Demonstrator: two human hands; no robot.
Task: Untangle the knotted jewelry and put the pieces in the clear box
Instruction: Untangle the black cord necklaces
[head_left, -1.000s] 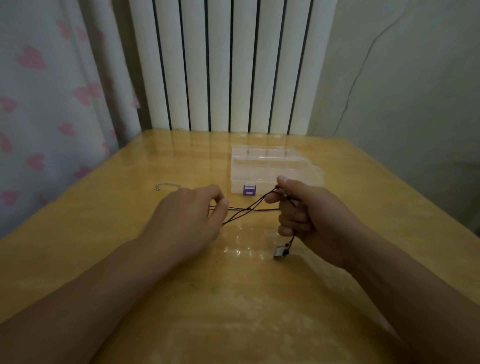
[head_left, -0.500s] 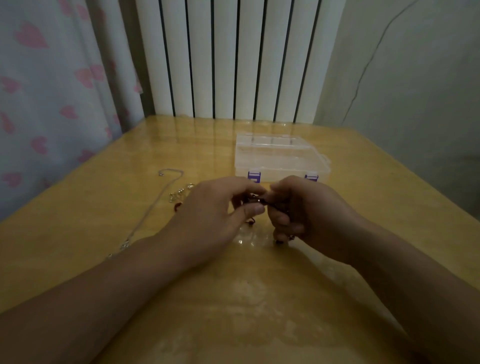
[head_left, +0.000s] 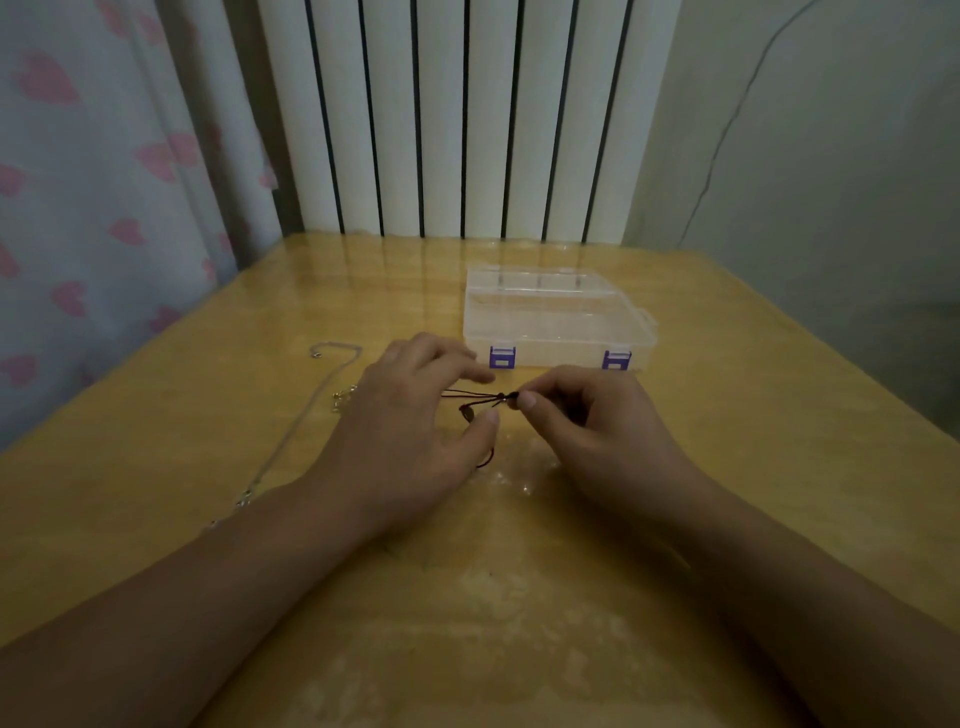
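A thin dark brown knotted cord (head_left: 470, 399) is stretching between both hands just above the glossy yellow wooden worktop (head_left: 519, 597). The right hand (head_left: 587, 431) is pinching its knotted end with fingers (head_left: 527, 401) clamped together; the left hand (head_left: 410, 426) is holding the cord's loops, fingers curled round them. Just beyond the fingers the closed clear plastic box with purple latches (head_left: 558, 325) is sitting. Left of the fingers a fine silver chain (head_left: 311, 415) is lying loose, with bare worktop near its edges
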